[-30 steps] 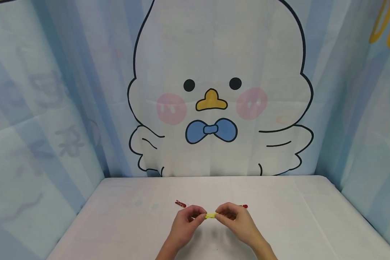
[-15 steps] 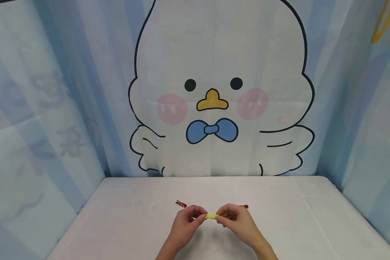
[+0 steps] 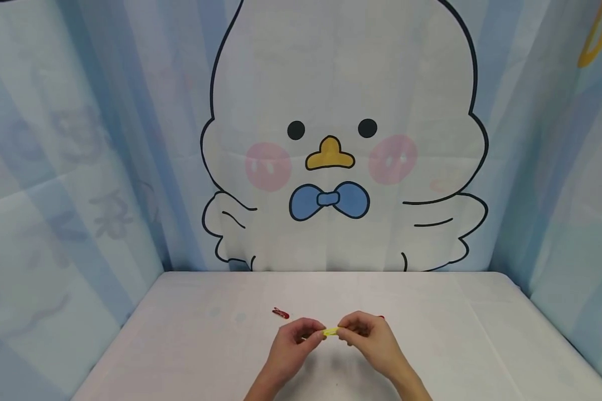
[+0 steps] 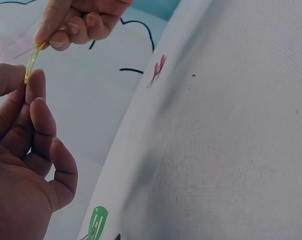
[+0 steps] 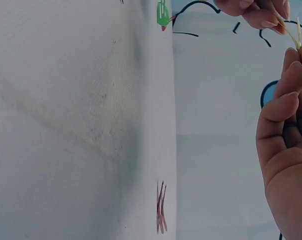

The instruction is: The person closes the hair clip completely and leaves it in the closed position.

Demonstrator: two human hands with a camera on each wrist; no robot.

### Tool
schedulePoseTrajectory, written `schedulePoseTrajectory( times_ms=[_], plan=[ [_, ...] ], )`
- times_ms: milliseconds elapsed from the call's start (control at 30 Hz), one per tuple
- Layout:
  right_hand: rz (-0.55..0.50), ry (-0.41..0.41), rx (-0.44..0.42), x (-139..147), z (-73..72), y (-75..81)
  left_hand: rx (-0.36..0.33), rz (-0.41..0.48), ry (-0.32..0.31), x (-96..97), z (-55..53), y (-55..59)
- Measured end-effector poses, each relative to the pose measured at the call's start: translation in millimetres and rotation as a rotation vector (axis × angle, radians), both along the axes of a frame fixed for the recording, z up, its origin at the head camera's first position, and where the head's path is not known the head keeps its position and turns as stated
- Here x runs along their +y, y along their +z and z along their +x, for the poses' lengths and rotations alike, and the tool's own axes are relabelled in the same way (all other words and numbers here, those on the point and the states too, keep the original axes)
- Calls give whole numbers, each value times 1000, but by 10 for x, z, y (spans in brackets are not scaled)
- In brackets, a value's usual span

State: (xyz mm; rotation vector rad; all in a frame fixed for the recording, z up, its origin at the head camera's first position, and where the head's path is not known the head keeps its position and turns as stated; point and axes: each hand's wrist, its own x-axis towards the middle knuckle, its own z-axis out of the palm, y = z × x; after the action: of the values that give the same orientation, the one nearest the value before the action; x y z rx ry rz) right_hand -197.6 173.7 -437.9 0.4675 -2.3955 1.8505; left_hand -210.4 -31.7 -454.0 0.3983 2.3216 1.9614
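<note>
Between both hands is a small yellow snap hair clip point(image 3: 330, 331), held above the white table. My left hand point(image 3: 291, 346) pinches its left end between thumb and index finger. The opposite end is pinched by my right hand point(image 3: 373, 341), fingers bent. In the right wrist view the yellow clip point(image 5: 297, 40) spreads into two thin parts. On the table behind my left hand lies a red hair clip point(image 3: 281, 313). A bit of red point(image 3: 382, 317) shows past my right hand, mostly hidden. The left wrist view also shows a green hair clip point(image 4: 97, 223).
The table point(image 3: 221, 362) wears a white cloth. Past its far edge hangs a curtain point(image 3: 331, 239) with a cartoon bird, and blue-striped curtains stand at both sides. Thin reddish clips point(image 5: 162, 207) lie near the table edge in the right wrist view.
The yellow hair clip, level half a second ago, now slants slightly up toward my right hand. Both hands keep their pinch, and the head view has shifted a little.
</note>
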Motion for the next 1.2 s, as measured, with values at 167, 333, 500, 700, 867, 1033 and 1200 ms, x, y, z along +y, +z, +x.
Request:
schedulePoseTrajectory(
  times_ms=[167, 333, 500, 700, 867, 1033, 1200],
  plan=[
    [-9, -27, -12, -18, 0, 4, -18, 31, -24, -8, 4, 17],
    [-16, -38, -7, -31, 2, 8, -18, 38, -33, -1, 14, 22],
    [-20, -52, 4, -41, 7, 5, -31, 46, -40, -1, -5, -11],
    [-34, -34, 22, -44, 8, -6, -24, 53, -6, 11, -8, -21],
    [-35, -14, 32, -36, 11, -11, -12, 82, -2, 10, 13, 3],
    [-32, -2, 33, -37, 15, -7, -7, 98, -5, 2, 12, 17],
    [-23, -14, 40, -55, 24, 3, -4, 85, 13, -4, 22, 32]
  ],
)
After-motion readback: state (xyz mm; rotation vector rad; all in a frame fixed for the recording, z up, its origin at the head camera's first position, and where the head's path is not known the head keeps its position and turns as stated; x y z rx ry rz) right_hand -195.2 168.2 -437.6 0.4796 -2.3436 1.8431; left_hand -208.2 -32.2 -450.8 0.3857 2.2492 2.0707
